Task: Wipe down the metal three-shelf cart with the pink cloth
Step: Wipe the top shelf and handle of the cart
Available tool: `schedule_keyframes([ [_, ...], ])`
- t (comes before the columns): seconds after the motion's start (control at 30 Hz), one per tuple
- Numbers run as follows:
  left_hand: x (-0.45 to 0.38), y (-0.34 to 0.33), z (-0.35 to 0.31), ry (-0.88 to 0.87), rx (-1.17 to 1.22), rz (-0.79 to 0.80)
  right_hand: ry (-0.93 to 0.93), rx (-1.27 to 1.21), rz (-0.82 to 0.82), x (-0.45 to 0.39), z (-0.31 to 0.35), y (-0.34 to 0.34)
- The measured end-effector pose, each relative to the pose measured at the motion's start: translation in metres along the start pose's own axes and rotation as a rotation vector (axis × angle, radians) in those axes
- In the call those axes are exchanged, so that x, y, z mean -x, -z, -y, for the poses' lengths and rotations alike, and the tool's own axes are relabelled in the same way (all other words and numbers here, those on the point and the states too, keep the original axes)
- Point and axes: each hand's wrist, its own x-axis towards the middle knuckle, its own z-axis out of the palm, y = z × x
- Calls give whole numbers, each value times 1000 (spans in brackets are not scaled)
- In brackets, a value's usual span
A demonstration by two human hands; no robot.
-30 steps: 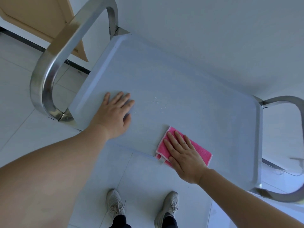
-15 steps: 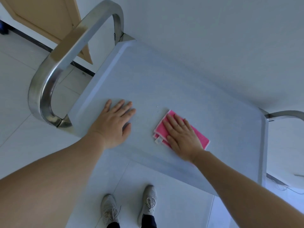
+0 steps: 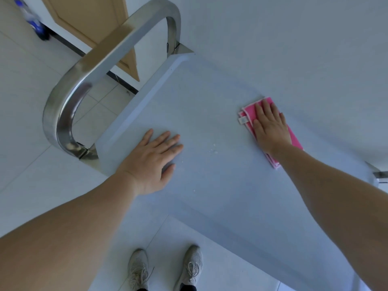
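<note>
The cart's grey top shelf (image 3: pixel 210 106) fills the middle of the head view. A folded pink cloth (image 3: pixel 247 114) lies flat on it toward the far edge by the wall. My right hand (image 3: pixel 270 127) presses down on the cloth with fingers spread, covering most of it. My left hand (image 3: pixel 153 158) lies flat, palm down, on the shelf's near left part, holding nothing. A few small white specks (image 3: pixel 214 151) sit on the shelf between the hands. The lower shelves are hidden.
The cart's shiny metal handle (image 3: pixel 100 66) arches at the left end. A white wall (image 3: pixel 294 38) runs behind the cart. A wooden door (image 3: pixel 88 19) and a blue-labelled bottle (image 3: pixel 34 19) are at the far left. My shoes (image 3: pixel 165 267) stand on the tiled floor.
My right hand has slid the pink cloth from the shelf's near edge across to the far side. The left hand has stayed flat in place.
</note>
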Motion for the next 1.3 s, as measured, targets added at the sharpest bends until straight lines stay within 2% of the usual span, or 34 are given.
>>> schedule_keyframes([
  [0.13,-1,-3,0,5,-8,1,-11,18,-25,-20,10,2],
  [0.43,-1,-2,-2,16,37,-49,113,31,-13,-32,42,3],
  [0.6,-1,-1,-2,4,67,-65,186,42,17,10,71,-7],
  [1.07,-2,-6,5,-22,148,-113,210,-28,135,183,164,-36],
  [1.3,1,-2,9,-50,257,-106,213,-31,172,204,178,-36],
])
